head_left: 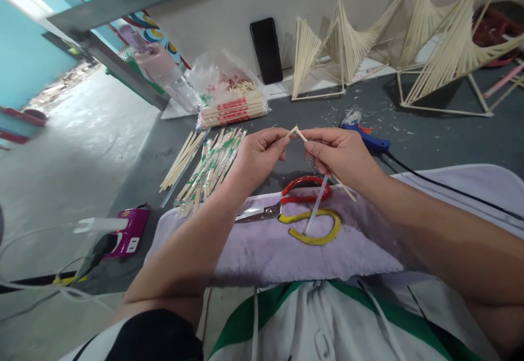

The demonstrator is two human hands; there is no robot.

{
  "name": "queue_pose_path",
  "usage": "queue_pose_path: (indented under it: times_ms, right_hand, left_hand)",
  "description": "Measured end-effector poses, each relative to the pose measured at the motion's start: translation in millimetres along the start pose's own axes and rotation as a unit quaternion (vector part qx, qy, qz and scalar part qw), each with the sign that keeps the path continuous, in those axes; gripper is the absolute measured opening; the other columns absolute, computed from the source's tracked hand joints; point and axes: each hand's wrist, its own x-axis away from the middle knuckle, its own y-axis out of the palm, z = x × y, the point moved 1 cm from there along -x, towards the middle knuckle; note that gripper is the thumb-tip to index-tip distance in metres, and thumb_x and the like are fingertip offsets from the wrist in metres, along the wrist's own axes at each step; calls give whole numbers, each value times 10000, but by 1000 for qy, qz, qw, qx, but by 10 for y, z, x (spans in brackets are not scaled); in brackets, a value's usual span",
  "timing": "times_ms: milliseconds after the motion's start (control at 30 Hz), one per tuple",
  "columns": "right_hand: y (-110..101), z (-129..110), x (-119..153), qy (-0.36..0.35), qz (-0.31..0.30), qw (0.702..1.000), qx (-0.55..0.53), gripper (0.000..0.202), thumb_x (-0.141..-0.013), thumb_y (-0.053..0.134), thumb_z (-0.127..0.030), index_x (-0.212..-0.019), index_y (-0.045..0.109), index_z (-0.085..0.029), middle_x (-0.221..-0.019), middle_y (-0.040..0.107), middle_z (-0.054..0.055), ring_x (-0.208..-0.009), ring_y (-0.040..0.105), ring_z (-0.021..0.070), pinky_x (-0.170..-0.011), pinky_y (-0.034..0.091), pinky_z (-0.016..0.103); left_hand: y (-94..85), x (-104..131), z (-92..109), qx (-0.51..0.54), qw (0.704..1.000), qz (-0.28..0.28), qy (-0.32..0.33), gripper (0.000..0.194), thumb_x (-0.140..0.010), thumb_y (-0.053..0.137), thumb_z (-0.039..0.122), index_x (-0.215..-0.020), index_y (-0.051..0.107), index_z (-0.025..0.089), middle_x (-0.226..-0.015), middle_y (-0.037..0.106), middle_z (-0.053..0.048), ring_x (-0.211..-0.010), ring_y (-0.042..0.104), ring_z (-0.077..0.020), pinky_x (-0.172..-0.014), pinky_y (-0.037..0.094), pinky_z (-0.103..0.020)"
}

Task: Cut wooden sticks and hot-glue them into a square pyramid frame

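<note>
Two thin wooden sticks meet at an angle between my hands, over the dark table. My left hand [264,156] pinches one stick near the joined tip. The other stick [344,186] is in my right hand [341,151], its long end slanting down to the right below the fingers. Under the hands, scissors [272,211] with one red and one yellow handle lie on a pale purple towel [262,257]. A translucent glue stick [316,208] crosses the handles. Just beyond my right hand rests a blue glue gun [370,138].
Wrapped chopsticks [213,167] and loose sticks [182,159] lie left, below a bagged bundle [233,111]. A black phone [267,50] leans on the wall beside stick structures [344,50]. A pink power strip [130,233] and the glue gun's cord [446,185] flank the towel.
</note>
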Motion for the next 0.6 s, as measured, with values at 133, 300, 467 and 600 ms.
queue_pose_path:
  times_ms: [133,300,467,600]
  right_hand:
    - [-5,-1,-6,3,-2,1000,6,293,-929,752,-303,-1200,851,-255,-722,647,-5,-452,436,66,-426,330,237]
    - [-7,-6,-11,-3,-1,1000,12,251,-924,740,-265,-1142,859,-226,-703,635,-13,-440,448,57,-419,320,227]
    - [-8,6,-10,-23,-4,999,25,276,-917,734,-270,-1159,850,-203,-667,611,-34,-436,433,50,-427,320,216]
    - [-14,28,-17,-28,-4,999,34,304,-919,732,-299,-1189,848,-219,-664,614,-33,-455,445,66,-440,347,225]
  left_hand:
    - [-8,-6,10,-3,1000,-5,1,205,-993,650,308,-968,829,211,-670,658,6,-627,598,-121,-615,497,-257]
    - [-16,-8,46,-2,1000,-10,5,202,-978,653,292,-952,833,207,-663,650,10,-621,595,-114,-610,483,-245]
    - [-17,0,76,0,1000,-11,-14,205,-966,665,312,-964,839,204,-653,641,15,-603,582,-106,-583,456,-228]
    - [-17,3,79,-2,1000,-9,-20,206,-967,662,309,-973,839,203,-645,639,14,-590,569,-104,-569,440,-224]
